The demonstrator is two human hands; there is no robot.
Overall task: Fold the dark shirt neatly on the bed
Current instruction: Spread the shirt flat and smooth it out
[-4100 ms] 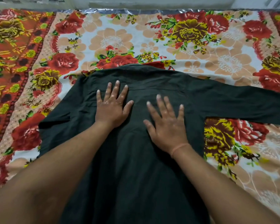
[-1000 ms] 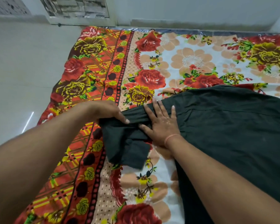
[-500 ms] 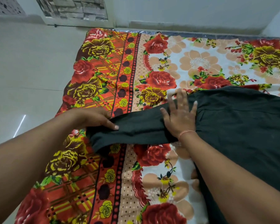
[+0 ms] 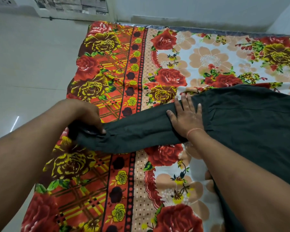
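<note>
On the floral bedsheet (image 4: 157, 173), the left hand (image 4: 85, 114) pinches the dark shirt (image 4: 249, 123) sleeve's cuff; the right hand (image 4: 186, 118) presses flat, fingers spread.

Running off the right and bottom edges: shirt (image 4: 251, 131) body. Covering the cuff end: left hand (image 4: 87, 114), fingertips mostly buried. Hiding the shoulder seam: right hand (image 4: 186, 116).

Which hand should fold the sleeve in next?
Left, probably. The left hand already pinches the cuff end of the sleeve, stretched out over the bedsheet. The right hand lies flat, open, at the shoulder of the dark shirt, well placed to anchor the fold.
</note>
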